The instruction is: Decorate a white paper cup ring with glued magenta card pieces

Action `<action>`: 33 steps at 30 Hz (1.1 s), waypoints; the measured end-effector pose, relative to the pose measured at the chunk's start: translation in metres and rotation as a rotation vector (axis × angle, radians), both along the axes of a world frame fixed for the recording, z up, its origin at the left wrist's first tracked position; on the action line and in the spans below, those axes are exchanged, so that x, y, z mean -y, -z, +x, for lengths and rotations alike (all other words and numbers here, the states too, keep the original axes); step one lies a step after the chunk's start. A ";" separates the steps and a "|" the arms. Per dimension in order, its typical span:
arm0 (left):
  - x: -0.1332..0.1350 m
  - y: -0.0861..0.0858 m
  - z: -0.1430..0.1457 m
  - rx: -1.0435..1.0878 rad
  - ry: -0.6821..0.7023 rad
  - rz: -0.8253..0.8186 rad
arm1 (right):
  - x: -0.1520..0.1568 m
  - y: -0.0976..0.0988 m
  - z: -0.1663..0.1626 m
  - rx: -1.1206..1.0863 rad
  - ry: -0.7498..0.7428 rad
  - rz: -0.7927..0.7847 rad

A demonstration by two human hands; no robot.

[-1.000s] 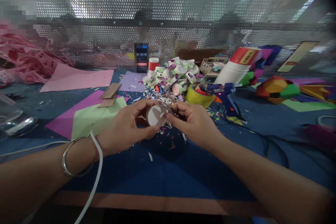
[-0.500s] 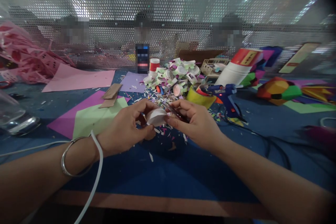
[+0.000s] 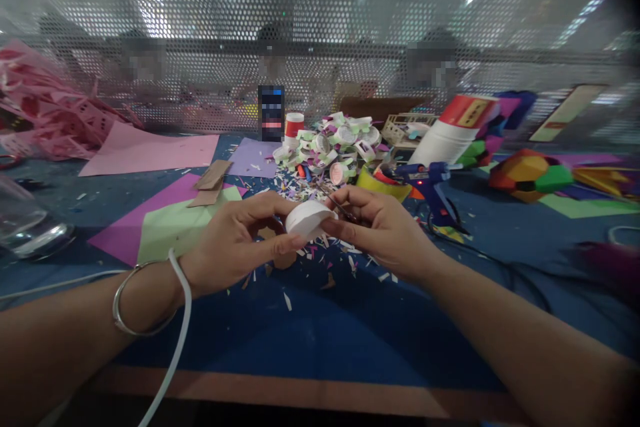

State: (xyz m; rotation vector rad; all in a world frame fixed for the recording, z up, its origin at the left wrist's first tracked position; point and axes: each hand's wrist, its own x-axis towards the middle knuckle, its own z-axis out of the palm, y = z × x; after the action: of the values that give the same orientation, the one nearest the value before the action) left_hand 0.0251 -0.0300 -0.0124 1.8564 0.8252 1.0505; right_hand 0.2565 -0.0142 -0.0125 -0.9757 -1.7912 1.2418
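Note:
At the middle of the view, a white round piece of a paper cup [image 3: 309, 219] is held up over the table. My left hand [image 3: 245, 233] grips its left side between thumb and fingers. My right hand [image 3: 375, 223] is closed around slim dark scissors [image 3: 345, 208], partly hidden by the fingers. The right thumb and fingertips also touch the cup piece's right edge. Paper scraps [image 3: 313, 253] lie scattered below both hands, and a brown piece [image 3: 283, 259] shows under my left hand.
Behind my hands rises a heap of decorated cup pieces [image 3: 335, 147]. To the right stand a blue glue gun [image 3: 435, 190], a yellow container [image 3: 383, 185] and stacked paper cups [image 3: 450, 127]. Green paper [image 3: 165, 230] and a clear glass [image 3: 35, 227] are at left.
The cup piece has turned and moved slightly right, showing more of its side. My left fingers have shifted their hold, and the scissors have moved a little to the right with my right hand.

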 end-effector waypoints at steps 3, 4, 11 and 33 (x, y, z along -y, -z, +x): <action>-0.001 0.001 -0.001 -0.008 -0.044 0.145 | -0.002 0.004 0.000 0.017 -0.025 -0.012; -0.001 0.001 -0.001 -0.016 -0.063 0.191 | -0.002 0.005 0.000 0.027 -0.024 -0.010; -0.002 -0.001 -0.002 -0.168 -0.309 0.533 | 0.004 0.001 -0.002 0.040 0.108 0.073; -0.003 0.009 -0.004 -0.269 -0.447 0.699 | 0.011 -0.001 -0.010 0.259 -0.033 0.166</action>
State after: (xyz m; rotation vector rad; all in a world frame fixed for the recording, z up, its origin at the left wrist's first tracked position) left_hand 0.0208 -0.0272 -0.0211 2.5047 1.1685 1.5267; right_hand 0.2468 -0.0255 -0.0110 -1.0524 -2.0813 1.0032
